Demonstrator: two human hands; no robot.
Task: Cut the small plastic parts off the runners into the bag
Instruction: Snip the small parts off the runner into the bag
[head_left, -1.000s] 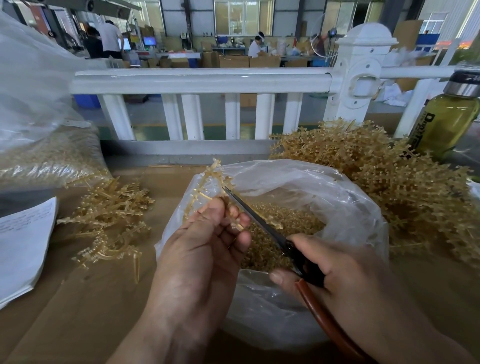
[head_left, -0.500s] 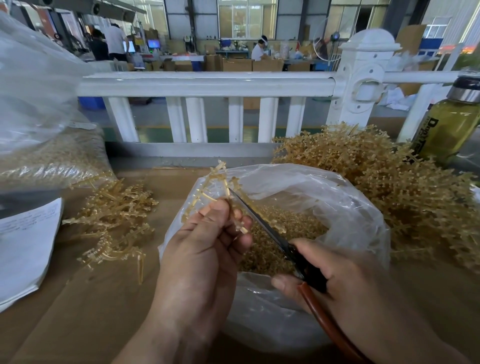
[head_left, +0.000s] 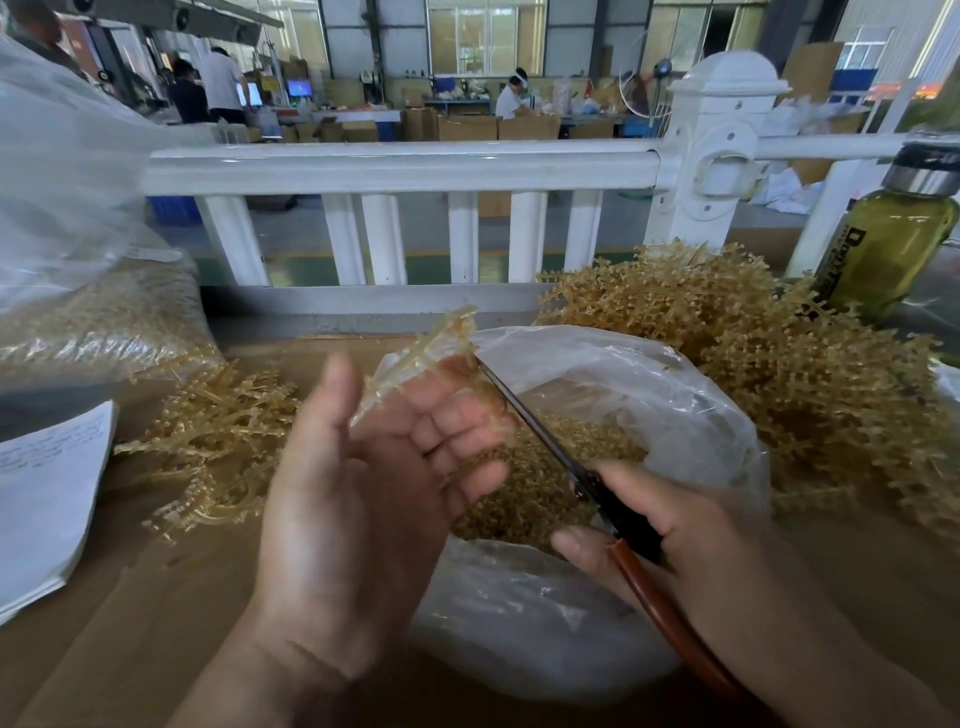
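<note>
My left hand (head_left: 374, 467) is turned palm toward me over the clear plastic bag (head_left: 675, 415). Its curled fingers hold a pale amber plastic runner (head_left: 421, 358), and the thumb sticks up clear of it. My right hand (head_left: 691, 551) grips scissors (head_left: 535, 426) with black blades and red-brown handles. The blade tips lie against the runner at my left fingertips. Inside the bag lies a heap of small cut parts (head_left: 535, 493).
A big pile of amber runners (head_left: 789, 374) lies right of the bag, and a smaller pile of runners (head_left: 218, 441) lies left. A green bottle (head_left: 893, 249) stands far right. White paper (head_left: 47, 493) and a large filled bag (head_left: 83, 291) are at left. A white railing (head_left: 395, 166) runs behind.
My left hand has rolled palm-up and its thumb has lifted off the runner, which now points up and away. The scissors and my right hand have hardly moved.
</note>
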